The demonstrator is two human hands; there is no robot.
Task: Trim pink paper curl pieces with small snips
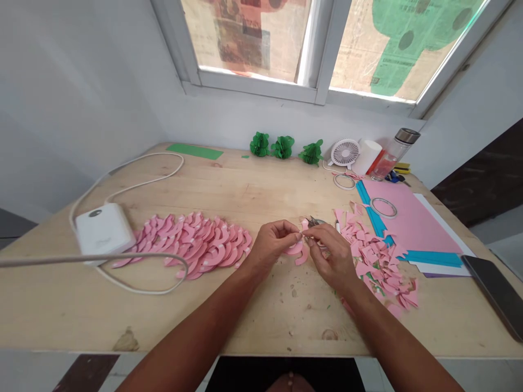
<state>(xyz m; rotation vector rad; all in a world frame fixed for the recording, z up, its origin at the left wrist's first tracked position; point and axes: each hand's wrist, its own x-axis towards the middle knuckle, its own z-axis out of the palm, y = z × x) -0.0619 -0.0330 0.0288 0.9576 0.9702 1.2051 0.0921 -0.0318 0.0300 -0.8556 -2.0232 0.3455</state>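
Observation:
My left hand [274, 244] pinches a curved pink paper cutout [301, 256] between thumb and fingers, a little above the table. My right hand [332, 251] meets it from the right with fingertips pressed together at a small pale bit on the paper; what exactly they grip is too small to tell. Partly hidden behind my right hand lie the scissors [314, 221]. To the left of my hands spreads a wide pile of overlapping curved pink paper pieces [204, 245], some with whitish patches. Pink paper scraps [379, 256] are heaped to the right.
A white power bank [105, 231] with a looping cable sits left. Three green paper balls [281, 147] line the wall beside a small fan [345, 152] and a bottle [394, 155]. At right lie pink sheets [412, 218], tape rolls [384, 207] and a phone [492, 294].

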